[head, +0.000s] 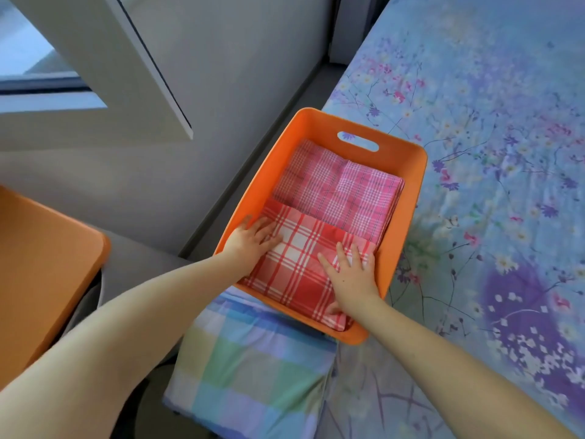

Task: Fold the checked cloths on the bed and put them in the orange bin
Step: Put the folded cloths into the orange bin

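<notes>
Flat hands press a red checked cloth (297,264) inside the orange bin (411,185).
Left hand (250,240) lies straight-fingered on its left edge, right hand (353,275) spread on its right; neither grips. Behind it lies a pink checked cloth (335,188); the bin sits on the flowered bed (490,137).

Two cloths (335,188) (294,267) — one bin (411,198)
</notes>
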